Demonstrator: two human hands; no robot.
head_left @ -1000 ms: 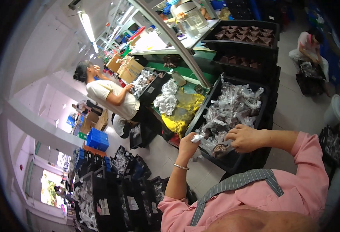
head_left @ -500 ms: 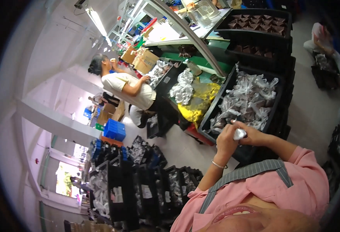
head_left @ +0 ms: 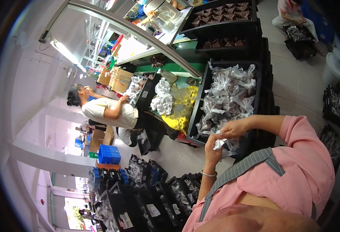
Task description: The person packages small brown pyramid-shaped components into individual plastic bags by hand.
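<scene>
Close together over the near edge of a black crate [head_left: 257, 91], my left hand [head_left: 212, 150] and my right hand [head_left: 233, 128] are both closed on a small clear plastic bag [head_left: 219, 144]. The bag is crumpled and shiny; my fingers hide its contents. In the crate lies a heap of knotted clear plastic bags [head_left: 230, 91] with brownish pieces inside. My left wrist wears a bracelet [head_left: 209, 174].
Upper right, stacked black crates hold dark brown pyramid-shaped pieces [head_left: 224, 14]. Left of my crate lie a yellow plastic bag [head_left: 181, 110] and crumpled white bags [head_left: 162, 98]. A co-worker [head_left: 110, 110] stands at left; another person [head_left: 293, 19] sits at upper right. Filled crates [head_left: 147, 205] line the floor.
The view has turned, so the scene sits further left. My right hand has come over against my left at the bag; both hands stay by the crate's near edge.
</scene>
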